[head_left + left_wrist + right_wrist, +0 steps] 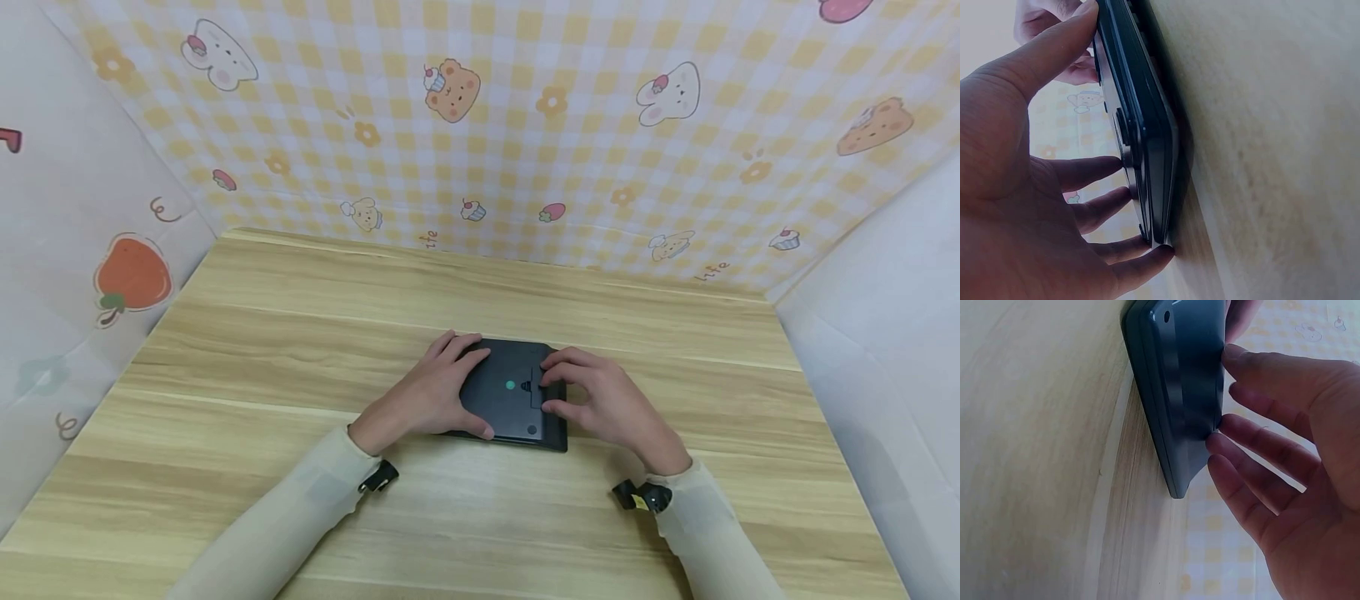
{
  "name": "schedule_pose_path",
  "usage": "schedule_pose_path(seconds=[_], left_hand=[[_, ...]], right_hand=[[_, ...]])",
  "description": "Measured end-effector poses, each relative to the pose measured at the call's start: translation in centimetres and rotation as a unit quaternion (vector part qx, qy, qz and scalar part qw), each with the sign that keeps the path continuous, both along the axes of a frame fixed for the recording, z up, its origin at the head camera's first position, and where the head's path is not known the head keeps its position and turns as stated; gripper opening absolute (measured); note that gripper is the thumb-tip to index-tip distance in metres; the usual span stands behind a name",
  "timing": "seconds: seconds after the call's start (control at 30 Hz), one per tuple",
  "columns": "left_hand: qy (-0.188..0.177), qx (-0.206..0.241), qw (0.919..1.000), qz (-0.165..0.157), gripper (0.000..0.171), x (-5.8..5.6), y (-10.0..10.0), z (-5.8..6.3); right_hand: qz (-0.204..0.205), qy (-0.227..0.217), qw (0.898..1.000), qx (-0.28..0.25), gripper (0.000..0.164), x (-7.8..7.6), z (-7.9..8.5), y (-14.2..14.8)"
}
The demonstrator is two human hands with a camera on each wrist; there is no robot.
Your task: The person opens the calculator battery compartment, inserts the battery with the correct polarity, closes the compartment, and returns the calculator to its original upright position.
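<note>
A black calculator (501, 400) lies face down on the wooden table, its back showing a small green dot and a battery cover (536, 388) near the right end. My left hand (431, 387) spans the calculator's left part, thumb at the near edge and fingers over the back and far edge. In the left wrist view, that hand (1029, 181) holds the calculator's dark side between thumb and fingertips. The right hand (600, 396) reaches in from the right, thumb and fingertips touching down around the battery cover. Its spread fingertips meet the back surface in the right wrist view.
The wooden tabletop (300, 350) surrounds the calculator. Behind it hangs a yellow checked cloth (517, 158) with cartoon prints, and pale sheets (67, 208) line the sides. Each sleeve carries a small black wrist camera (381, 475).
</note>
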State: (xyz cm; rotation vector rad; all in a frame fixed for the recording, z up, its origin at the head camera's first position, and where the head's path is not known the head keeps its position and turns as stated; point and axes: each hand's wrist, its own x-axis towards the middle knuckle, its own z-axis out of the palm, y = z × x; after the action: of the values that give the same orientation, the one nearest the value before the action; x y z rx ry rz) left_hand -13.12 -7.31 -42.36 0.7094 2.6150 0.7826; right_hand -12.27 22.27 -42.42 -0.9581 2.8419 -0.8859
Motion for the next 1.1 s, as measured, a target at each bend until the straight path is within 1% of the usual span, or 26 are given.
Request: schedule_pose_path(seconds=[0.23,0.57,1.1], left_hand=[[-0.004,-0.006,1.0,0.002,0.116,-0.09,0.03,-0.05],[-0.004,-0.004,1.0,0.001,0.116,-0.03,-0.02,0.07],[-0.006,-0.007,1.0,0.001,0.116,-0.1,0.08,-0.08]], right_hand=[[0.01,0.004,1.0,0.012,0.024,-0.04,0.05,0.12],[0.015,0.002,1.0,0.013,0.024,-0.12,0.08,0.18],[0.022,-0.001,1.0,0.009,0.022,-0.17,0.01,0.33]])
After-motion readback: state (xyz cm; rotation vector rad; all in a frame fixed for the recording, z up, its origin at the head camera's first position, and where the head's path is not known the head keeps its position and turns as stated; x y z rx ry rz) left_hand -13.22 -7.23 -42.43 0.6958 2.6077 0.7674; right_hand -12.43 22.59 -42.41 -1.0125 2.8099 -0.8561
